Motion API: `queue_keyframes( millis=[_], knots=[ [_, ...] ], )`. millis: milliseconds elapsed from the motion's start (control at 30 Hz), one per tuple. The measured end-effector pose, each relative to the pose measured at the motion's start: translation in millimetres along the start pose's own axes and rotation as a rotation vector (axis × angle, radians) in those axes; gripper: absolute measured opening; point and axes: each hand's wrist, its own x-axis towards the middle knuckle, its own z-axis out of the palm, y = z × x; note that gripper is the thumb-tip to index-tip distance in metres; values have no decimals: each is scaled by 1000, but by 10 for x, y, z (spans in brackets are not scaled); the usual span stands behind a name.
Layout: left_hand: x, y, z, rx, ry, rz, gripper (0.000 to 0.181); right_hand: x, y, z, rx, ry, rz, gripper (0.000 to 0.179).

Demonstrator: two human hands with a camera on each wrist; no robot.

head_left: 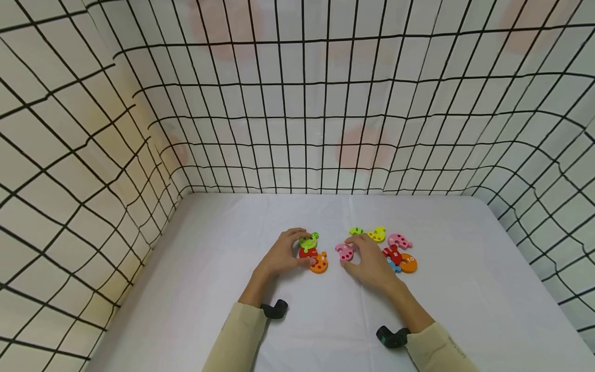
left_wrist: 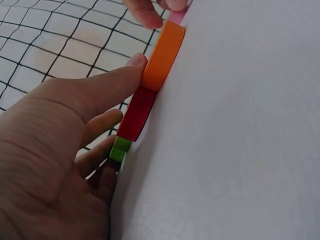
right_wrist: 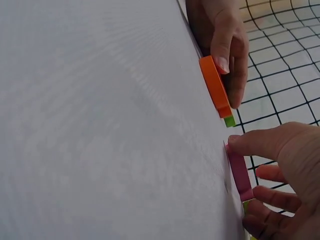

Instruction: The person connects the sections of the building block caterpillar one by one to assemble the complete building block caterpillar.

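In the head view, my left hand [head_left: 279, 256] grips a short row of puzzle pieces between thumb and fingers. The row has a green smiling head piece [head_left: 309, 242], a red piece [head_left: 305, 253] and an orange dotted piece [head_left: 319, 264], touching one another on the white table. The left wrist view shows my thumb at the seam of the orange piece [left_wrist: 164, 56] and the red piece [left_wrist: 137, 114]. Just to the right, my right hand [head_left: 372, 264] pinches a pink dotted piece [head_left: 344, 252] by its edges, a small gap from the orange one.
Beyond my right hand lie a green piece [head_left: 356, 231], a yellow dotted piece [head_left: 377, 234] and another pink piece [head_left: 400, 241]. A red piece [head_left: 393, 255], a blue piece [head_left: 393, 265] and an orange piece marked 10 [head_left: 408, 263] cluster there. Black wire mesh [head_left: 325, 113] surrounds the table [head_left: 223, 227].
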Motion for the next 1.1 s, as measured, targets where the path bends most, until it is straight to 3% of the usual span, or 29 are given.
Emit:
queue_keyframes(
  millis=[133, 400, 700, 933, 1100],
  knots=[
    [6, 4, -10, -10, -9, -4, 66, 3, -11, 11, 6, -9, 40, 57],
    [-14, 32, 17, 6, -3, -22, 71, 2, -16, 9, 7, -14, -1, 51],
    [-15, 132, -22, 7, 11, -69, 69, 34, -21, 9, 26, -17, 26, 50],
    [-29, 177, -74, -6, -9, -56, 71, 116, -53, 4, 62, -2, -12, 46],
    [-26, 156, -63, 1, -6, -49, 74, 153, -91, 0, 91, -36, -33, 46]
  ],
)
